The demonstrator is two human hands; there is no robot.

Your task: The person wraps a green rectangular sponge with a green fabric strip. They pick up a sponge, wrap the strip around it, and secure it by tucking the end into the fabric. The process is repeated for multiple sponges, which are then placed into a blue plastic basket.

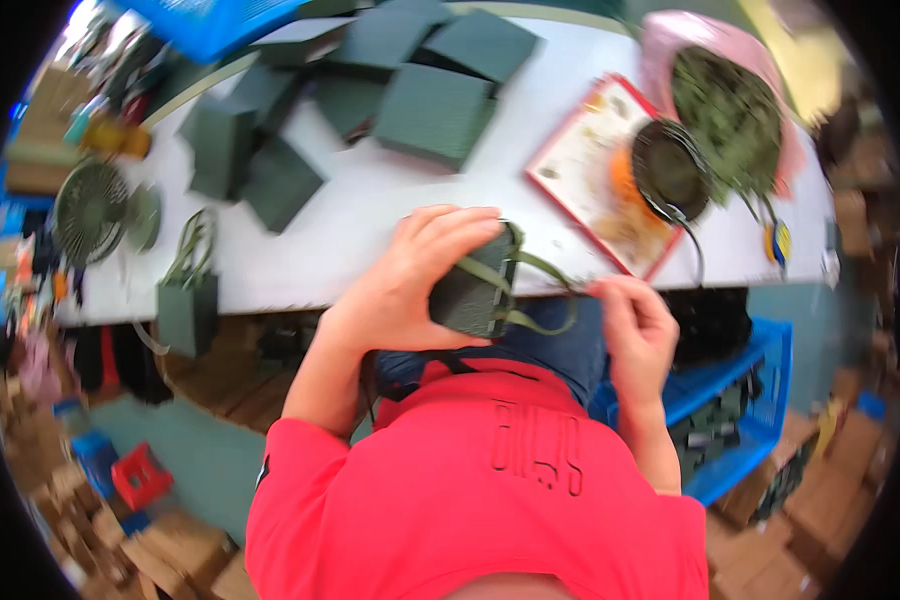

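Observation:
My left hand (415, 275) is wrapped round a small dark green box (467, 295) at the table's front edge, over my lap. Green ribbon (545, 322) crosses the box and loops out from its right side. Just beyond that loop, my right hand (638, 328) is closed in a pinch, thumb against fingers. Its fingertips meet the ribbon's outer end, though blur hides exactly what lies between them. Behind the box stand several larger dark green boxes (435, 112), some leaning on one another.
On the white table (360, 195) lie a red-rimmed tray (580, 140) with an orange pot (638, 180) and a pink bag (665, 40) of green strips. A small fan (90, 212) and a ribbon-handled green box (187, 312) are at left. A blue crate (770, 390) sits below right.

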